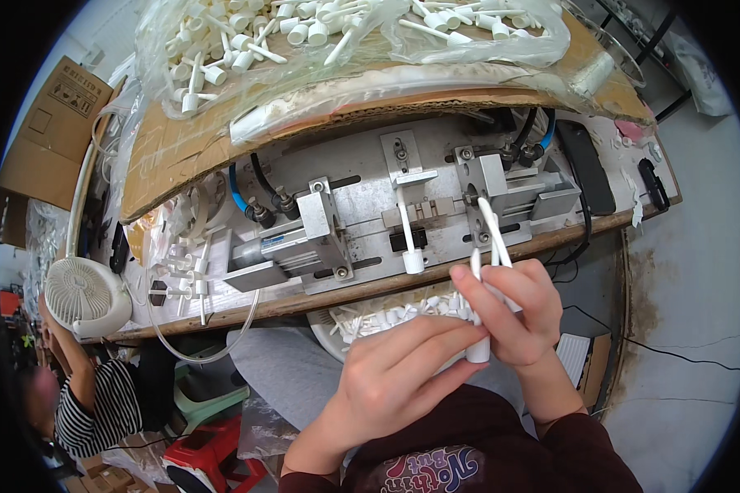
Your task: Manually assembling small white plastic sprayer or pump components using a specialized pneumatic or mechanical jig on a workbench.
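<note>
My left hand (390, 374) pinches a white plastic rod with a cup-shaped end (478, 352), and that cup points down below my fingertips. Close against it, my right hand (518, 316) is closed around several white plastic rods (495, 232), which stick up between its fingers. Where the rods meet is partly hidden by my fingers. Beyond my hands is a metal pneumatic fixture (362, 215). A similar cup-ended rod (413, 261) lies in its middle, cup toward me.
A cardboard sheet (160, 168) above the fixture carries a plastic bag of white cup-ended parts (316, 33). Below the table edge, a white basin (325, 335) holds more parts. At left stand a small fan (88, 297) and a red stool (214, 452); another person (99, 407) sits there.
</note>
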The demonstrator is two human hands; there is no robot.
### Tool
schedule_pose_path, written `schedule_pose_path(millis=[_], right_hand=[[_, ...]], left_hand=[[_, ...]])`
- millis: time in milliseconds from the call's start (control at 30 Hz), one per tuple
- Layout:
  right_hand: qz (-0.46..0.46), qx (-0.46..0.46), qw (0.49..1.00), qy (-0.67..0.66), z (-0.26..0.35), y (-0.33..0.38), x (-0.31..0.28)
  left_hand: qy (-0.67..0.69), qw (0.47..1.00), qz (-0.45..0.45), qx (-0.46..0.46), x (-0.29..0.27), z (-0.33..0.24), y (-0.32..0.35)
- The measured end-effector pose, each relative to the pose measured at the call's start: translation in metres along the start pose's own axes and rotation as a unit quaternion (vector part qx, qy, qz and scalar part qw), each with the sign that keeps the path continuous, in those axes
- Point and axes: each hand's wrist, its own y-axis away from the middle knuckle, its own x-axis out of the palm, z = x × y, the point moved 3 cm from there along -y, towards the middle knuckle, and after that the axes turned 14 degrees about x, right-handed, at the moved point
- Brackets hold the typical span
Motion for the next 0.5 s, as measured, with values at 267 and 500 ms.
schedule_pose_path(millis=[267, 500], right_hand=[[-0.078, 0.07, 0.99, -0.091, -0.01, -0.01, -0.001], [-0.063, 0.131, 0.986, -0.077, -0.011, -0.005, -0.012]], left_hand=[[-0.252, 0.967, -0.005, 0.03, -0.006, 0.02, 0.005], [-0.365, 0.929, 0.054, 0.036, 0.004, 0.044, -0.004]])
